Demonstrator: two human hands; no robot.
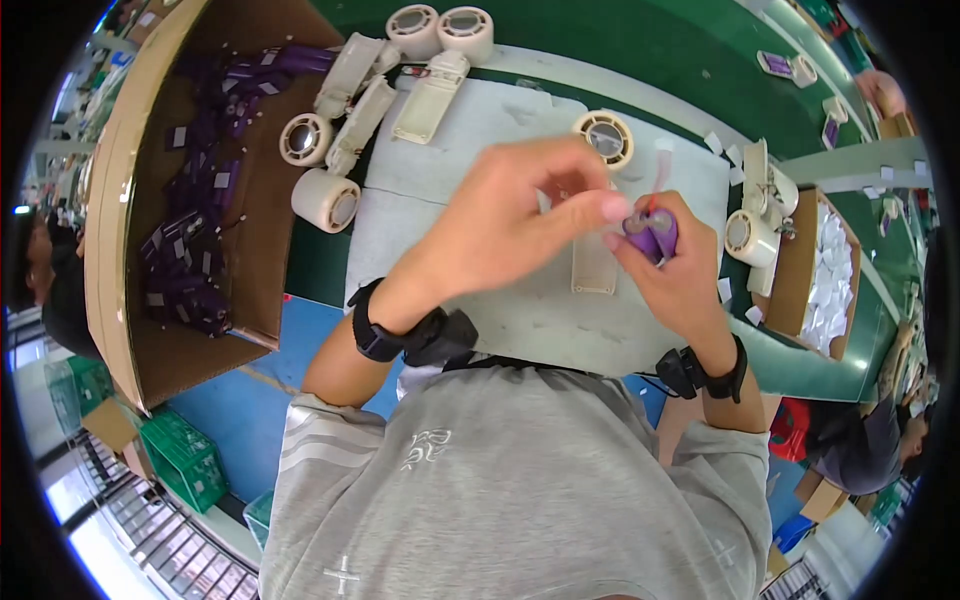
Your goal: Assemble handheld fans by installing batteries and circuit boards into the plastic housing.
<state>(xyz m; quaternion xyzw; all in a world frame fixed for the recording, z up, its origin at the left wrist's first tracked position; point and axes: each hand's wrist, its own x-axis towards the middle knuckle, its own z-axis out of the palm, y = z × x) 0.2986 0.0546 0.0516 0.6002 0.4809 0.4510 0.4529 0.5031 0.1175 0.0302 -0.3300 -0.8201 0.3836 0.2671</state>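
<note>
My right hand (685, 275) is wrapped round a purple battery pack (650, 240), its round cell ends facing up. A short red wire (653, 203) and a pale translucent strip (663, 165) rise beside the pack. Just left of it is my left hand (515, 215), thumb and fingers brought together in a pinch near the cell ends; whatever lies between them is too small or blurred to make out. Under both hands a cream plastic housing (594, 272) lies on the pale mat (460, 270), with a cream-rimmed wheel (604, 140) at its far end.
On the left stands a deep cardboard box (255, 310) of purple packs. Cream housings (360, 125) and wheels (325, 200) crowd the mat's far left. To the right are another housing assembly (755, 230) and a box of white pieces (785, 290). Co-workers sit at both sides.
</note>
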